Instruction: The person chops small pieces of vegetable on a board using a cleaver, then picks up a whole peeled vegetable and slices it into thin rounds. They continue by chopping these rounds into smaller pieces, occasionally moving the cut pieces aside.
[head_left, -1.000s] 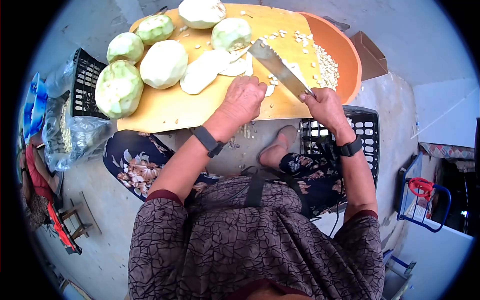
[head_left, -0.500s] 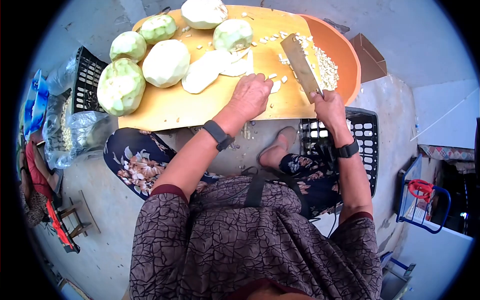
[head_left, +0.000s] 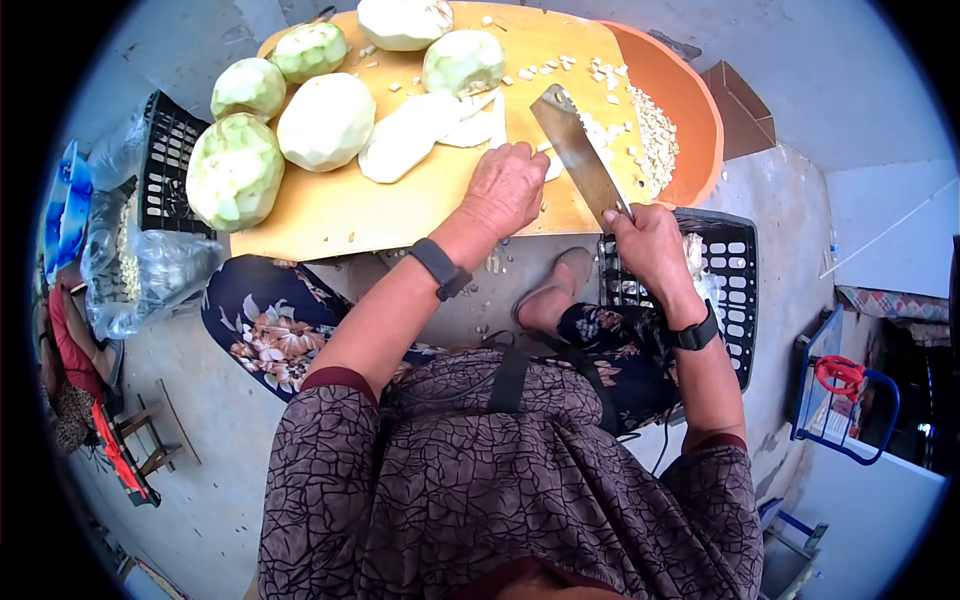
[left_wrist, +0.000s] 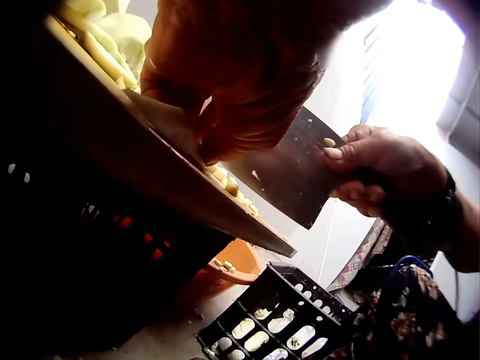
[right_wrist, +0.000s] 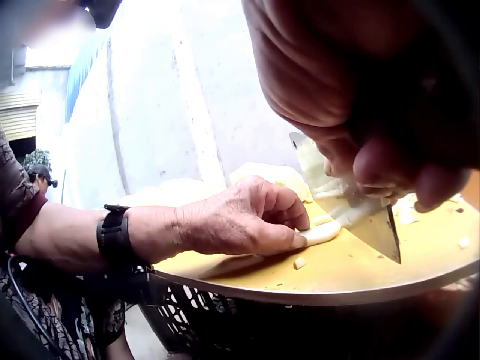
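Note:
The right hand grips a broad-bladed knife by its handle, blade slanting up and left over the board. Beside the blade, the left hand has bent fingers; in the right wrist view its thumb and fingers hold a pale strip down on the board, next to the knife. Flat pale slices lie left of that hand. Several peeled pale green fruits stand at the board's left and back. Small cut pieces are heaped at the right.
An orange basin is under the board's right end, with a cardboard box beyond it. A black crate stands below the right forearm. Another black crate and a plastic bag are at the left.
The knife swung right over the small pieces, then came back left beside the left hand. The left hand has shifted slightly right since the earliest frame and stays on the board.

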